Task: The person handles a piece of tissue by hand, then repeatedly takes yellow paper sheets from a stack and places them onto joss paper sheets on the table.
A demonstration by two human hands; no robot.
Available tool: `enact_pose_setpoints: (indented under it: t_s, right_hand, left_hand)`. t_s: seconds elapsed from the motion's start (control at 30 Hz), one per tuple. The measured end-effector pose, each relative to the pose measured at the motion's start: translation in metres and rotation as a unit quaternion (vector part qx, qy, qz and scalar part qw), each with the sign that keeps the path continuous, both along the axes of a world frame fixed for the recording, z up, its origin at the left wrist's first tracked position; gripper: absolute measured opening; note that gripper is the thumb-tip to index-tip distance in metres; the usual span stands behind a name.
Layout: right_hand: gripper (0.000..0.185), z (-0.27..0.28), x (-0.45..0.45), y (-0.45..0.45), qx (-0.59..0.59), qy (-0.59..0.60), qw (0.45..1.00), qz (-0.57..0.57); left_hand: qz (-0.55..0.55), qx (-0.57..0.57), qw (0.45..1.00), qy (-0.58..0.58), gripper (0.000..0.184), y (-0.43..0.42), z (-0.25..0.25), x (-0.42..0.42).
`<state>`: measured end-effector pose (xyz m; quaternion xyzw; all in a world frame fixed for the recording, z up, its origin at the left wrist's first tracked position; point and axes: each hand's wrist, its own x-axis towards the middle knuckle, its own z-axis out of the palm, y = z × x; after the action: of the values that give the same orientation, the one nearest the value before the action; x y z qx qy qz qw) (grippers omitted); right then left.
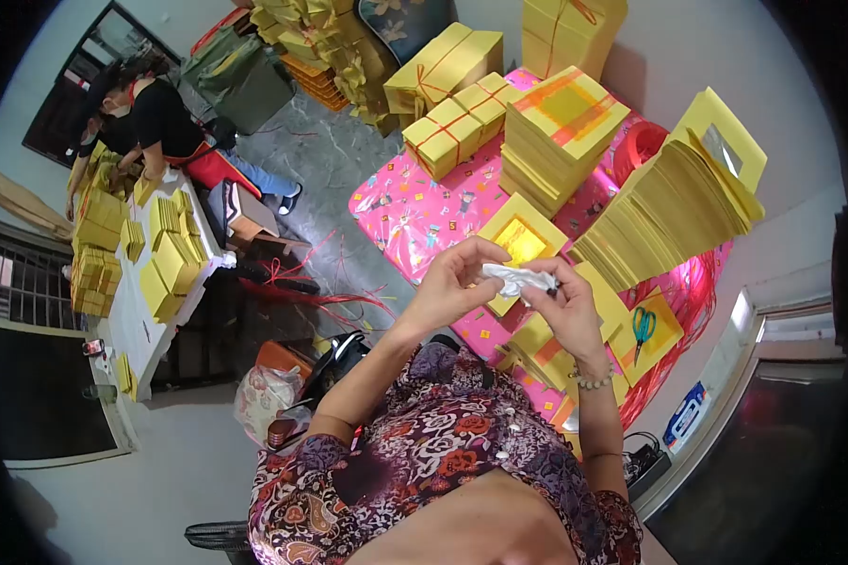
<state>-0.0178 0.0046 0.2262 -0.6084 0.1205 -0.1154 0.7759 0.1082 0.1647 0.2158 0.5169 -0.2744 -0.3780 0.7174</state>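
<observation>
A crumpled white tissue (518,280) is held between my two hands, above the pink patterned table (405,212). My left hand (457,284) pinches its left end with thumb and fingers. At the right end, my right hand (565,303), with a beaded bracelet at the wrist, grips it too. Just behind the tissue lies a yellow paper sheet with a shiny gold square (520,240). Yellow sheets lie partly beneath my right hand, and teal-handled scissors (643,325) rest on yellow paper to its right.
A tall yellow paper stack (561,132) and a leaning stack (664,212) stand on the table, near tied yellow bundles (457,127). Red strips (683,330) hang at the right edge. At the left, people work by a white table (146,344); bags (269,400) sit below.
</observation>
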Motion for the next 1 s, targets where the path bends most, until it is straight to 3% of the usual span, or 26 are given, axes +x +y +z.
enact_pose_setpoints:
  t_s: [0.03, 0.17, 0.23, 0.3, 0.4, 0.43, 0.5, 0.57, 0.63, 0.77, 0.8, 0.83, 0.87, 0.93, 1.0]
  right_hand:
    - [0.019, -0.002, -0.001, -0.002, -0.066, 0.02, 0.998, 0.013]
    - [0.016, 0.041, -0.006, 0.009, -0.032, -0.04, 0.998, -0.033]
    - [0.014, 0.085, -0.014, 0.018, -0.094, -0.129, 0.982, -0.102]
    - [0.011, 0.113, -0.023, 0.015, -0.246, -0.262, 0.928, -0.102]
    - [0.01, 0.159, -0.035, 0.018, -0.25, -0.314, 0.909, -0.114]
    - [0.009, 0.172, -0.03, 0.016, -0.17, -0.32, 0.917, -0.17]
    - [0.011, 0.196, -0.02, 0.026, -0.009, -0.329, 0.902, -0.279]
    - [0.017, 0.222, -0.005, 0.045, 0.149, -0.341, 0.849, -0.374]
    - [0.025, 0.245, -0.017, 0.111, 0.304, -0.349, 0.763, -0.451]
    - [0.028, 0.263, -0.05, 0.158, 0.346, -0.292, 0.735, -0.504]
    - [0.029, 0.264, -0.051, 0.16, 0.363, -0.273, 0.724, -0.519]
    - [0.028, 0.263, -0.053, 0.158, 0.316, -0.233, 0.758, -0.521]
    - [0.028, 0.25, -0.056, 0.151, 0.313, -0.237, 0.755, -0.525]
    - [0.026, 0.209, -0.065, 0.136, 0.176, -0.403, 0.821, -0.364]
    - [0.024, 0.198, -0.046, 0.136, 0.12, -0.462, 0.782, -0.4]
  left_hand:
    - [0.0, -0.023, 1.0, 0.017, 0.028, 0.001, 0.002, 0.0]
    - [0.003, -0.045, 0.997, 0.069, 0.024, 0.002, 0.043, -0.007]
    - [0.005, -0.119, 0.992, 0.032, 0.024, -0.001, 0.081, -0.014]
    - [-0.013, -0.244, 0.968, -0.051, 0.021, -0.005, 0.119, -0.026]
    - [0.013, -0.337, 0.941, 0.026, 0.02, -0.015, 0.176, -0.062]
    - [0.025, -0.323, 0.946, 0.022, 0.019, -0.013, 0.186, -0.032]
    - [0.048, -0.294, 0.954, 0.012, 0.017, 0.04, 0.196, -0.075]
    - [0.071, -0.27, 0.96, -0.004, 0.015, 0.037, 0.208, -0.097]
    - [0.096, -0.244, 0.965, -0.024, 0.013, 0.023, 0.22, -0.122]
    - [0.134, -0.204, 0.968, -0.059, 0.011, 0.007, 0.238, -0.139]
    - [0.125, -0.263, 0.955, -0.051, 0.011, 0.004, 0.23, -0.138]
    - [0.115, -0.322, 0.939, -0.041, 0.012, 0.001, 0.222, -0.137]
    - [0.108, -0.325, 0.939, -0.04, 0.012, 0.0, 0.216, -0.136]
    - [0.065, -0.396, 0.912, -0.084, 0.008, -0.01, 0.208, -0.128]
    - [0.006, -0.463, 0.878, -0.12, 0.005, -0.019, 0.195, -0.117]
